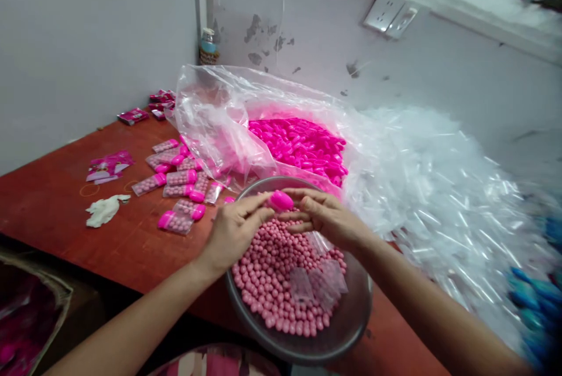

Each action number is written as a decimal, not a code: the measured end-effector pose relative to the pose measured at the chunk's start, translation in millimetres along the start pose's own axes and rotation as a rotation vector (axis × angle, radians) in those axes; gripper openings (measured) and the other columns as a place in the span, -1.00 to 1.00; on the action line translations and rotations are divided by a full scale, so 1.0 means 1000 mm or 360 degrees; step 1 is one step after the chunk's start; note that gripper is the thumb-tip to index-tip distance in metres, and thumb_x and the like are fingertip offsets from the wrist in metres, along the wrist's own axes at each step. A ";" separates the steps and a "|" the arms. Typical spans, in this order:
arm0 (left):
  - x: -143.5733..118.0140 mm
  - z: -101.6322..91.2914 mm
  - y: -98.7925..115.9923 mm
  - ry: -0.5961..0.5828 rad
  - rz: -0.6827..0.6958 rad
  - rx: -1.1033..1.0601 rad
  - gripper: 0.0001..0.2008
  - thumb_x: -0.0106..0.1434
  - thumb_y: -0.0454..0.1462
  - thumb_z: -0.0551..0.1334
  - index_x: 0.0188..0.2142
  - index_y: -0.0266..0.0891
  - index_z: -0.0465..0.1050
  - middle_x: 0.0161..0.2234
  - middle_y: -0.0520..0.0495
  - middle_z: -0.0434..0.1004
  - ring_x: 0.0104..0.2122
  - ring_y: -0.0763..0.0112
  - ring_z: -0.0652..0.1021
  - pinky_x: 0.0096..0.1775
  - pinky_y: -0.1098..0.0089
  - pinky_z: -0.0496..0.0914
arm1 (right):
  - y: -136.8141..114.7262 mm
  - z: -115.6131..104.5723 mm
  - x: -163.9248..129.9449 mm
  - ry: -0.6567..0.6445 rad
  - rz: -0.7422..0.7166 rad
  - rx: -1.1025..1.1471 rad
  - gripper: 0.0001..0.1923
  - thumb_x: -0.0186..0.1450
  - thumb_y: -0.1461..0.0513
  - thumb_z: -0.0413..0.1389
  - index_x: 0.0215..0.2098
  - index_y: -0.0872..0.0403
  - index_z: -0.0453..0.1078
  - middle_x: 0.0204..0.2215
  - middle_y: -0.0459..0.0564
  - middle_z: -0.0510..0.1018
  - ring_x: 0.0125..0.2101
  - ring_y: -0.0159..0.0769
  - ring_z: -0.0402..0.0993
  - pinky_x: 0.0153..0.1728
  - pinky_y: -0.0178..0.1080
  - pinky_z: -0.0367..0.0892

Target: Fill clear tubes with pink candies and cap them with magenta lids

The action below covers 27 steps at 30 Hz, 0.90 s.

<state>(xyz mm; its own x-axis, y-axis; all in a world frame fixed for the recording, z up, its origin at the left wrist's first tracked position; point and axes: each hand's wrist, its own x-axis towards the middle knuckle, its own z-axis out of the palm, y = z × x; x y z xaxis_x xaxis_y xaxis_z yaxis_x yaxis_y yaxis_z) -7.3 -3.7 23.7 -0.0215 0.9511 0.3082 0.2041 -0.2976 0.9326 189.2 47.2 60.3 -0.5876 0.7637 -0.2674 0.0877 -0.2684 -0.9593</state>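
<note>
My left hand (235, 232) pinches a bright pink cap (281, 201) between thumb and fingers, above a grey bowl (364, 329). Whether a clear tube sits under the cap is hidden by the fingers. My right hand (322, 215) comes in from the other side, its fingers stretched out and close to the cap; contact is hard to tell. Small pink balls (276, 282) fill much of the bowl. Several empty clear containers (322, 282) lie on top of them. Left of the bowl are filled containers with pink caps (178, 183).
Behind the bowl, a clear plastic bag (211, 112) holds loose pink caps (302, 147). A large heap of clear containers (456, 200) covers the right side. Pink packets (109, 165) and a crumpled white scrap (105, 210) lie on the red table (57, 206). An open cardboard box (61, 300) stands lower left.
</note>
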 end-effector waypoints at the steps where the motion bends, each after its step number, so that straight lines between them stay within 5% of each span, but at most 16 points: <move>1: 0.006 -0.007 -0.001 0.0085 -0.0028 0.0045 -0.69 0.21 -0.23 0.17 -0.05 -0.19 0.44 -0.12 -0.04 0.55 -0.17 0.28 0.54 -0.11 0.33 0.41 | -0.003 -0.010 -0.005 0.0058 -0.0038 -0.0176 -0.61 0.19 0.09 0.13 -0.04 0.03 0.34 -0.15 0.02 0.50 -0.26 -0.28 0.50 -0.25 -0.20 0.43; 6: 0.033 -0.044 -0.012 0.0437 0.0047 0.0473 -0.59 0.17 -0.19 0.20 0.02 -0.20 0.36 0.01 -0.06 0.44 -0.02 0.23 0.45 0.07 0.26 0.28 | -0.002 -0.045 -0.034 0.0194 -0.0021 -0.1398 -0.73 0.22 0.16 0.07 -0.15 0.10 0.42 -0.27 0.04 0.55 -0.31 -0.22 0.49 -0.29 -0.19 0.40; 11: 0.021 -0.032 -0.012 0.0283 0.0084 0.0457 -0.60 0.19 -0.22 0.18 0.03 -0.24 0.35 -0.04 -0.10 0.48 -0.07 0.26 0.49 0.02 0.27 0.33 | 0.026 -0.049 -0.040 -0.0103 -0.0254 -0.2340 -0.54 0.15 0.39 0.05 0.04 0.09 0.29 0.00 0.09 0.41 0.00 -0.12 0.29 0.00 -0.07 0.19; 14: 0.005 -0.012 -0.005 0.0092 0.0064 0.0382 -0.65 0.20 -0.24 0.18 -0.03 -0.29 0.41 -0.09 -0.11 0.52 -0.11 0.29 0.51 -0.02 0.31 0.36 | 0.039 -0.049 -0.033 -0.0226 -0.0319 -0.2521 -0.55 0.15 0.35 0.07 0.03 0.09 0.27 0.03 0.10 0.37 0.03 -0.12 0.23 0.00 -0.09 0.16; 20: -0.013 0.013 0.009 -0.0327 0.0049 0.0412 -0.73 0.19 -0.29 0.18 -0.10 -0.27 0.45 -0.14 -0.08 0.55 -0.15 0.34 0.52 -0.07 0.37 0.36 | 0.040 -0.042 -0.026 -0.0164 -0.0148 -0.2623 -0.90 0.26 0.25 0.01 -0.33 0.11 0.34 -0.38 0.01 0.50 -0.34 -0.28 0.41 -0.27 -0.24 0.19; 27: -0.019 0.022 0.011 -0.0628 0.0079 0.0495 -0.75 0.23 -0.30 0.14 -0.10 -0.22 0.43 -0.15 -0.06 0.54 -0.15 0.34 0.51 -0.06 0.35 0.33 | 0.045 -0.039 -0.036 -0.0083 -0.0130 -0.2794 -0.86 0.20 0.26 0.07 -0.25 0.08 0.34 -0.27 0.04 0.50 -0.21 -0.19 0.36 -0.27 -0.23 0.14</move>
<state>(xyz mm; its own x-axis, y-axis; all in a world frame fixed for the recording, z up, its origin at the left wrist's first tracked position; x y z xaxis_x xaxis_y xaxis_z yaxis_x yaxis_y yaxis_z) 17.1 -23.4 24.1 0.3553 0.9131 0.2003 0.4788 -0.3618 0.7999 246.1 30.4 23.1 -0.6540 0.7143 -0.2489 0.7241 0.6864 0.0671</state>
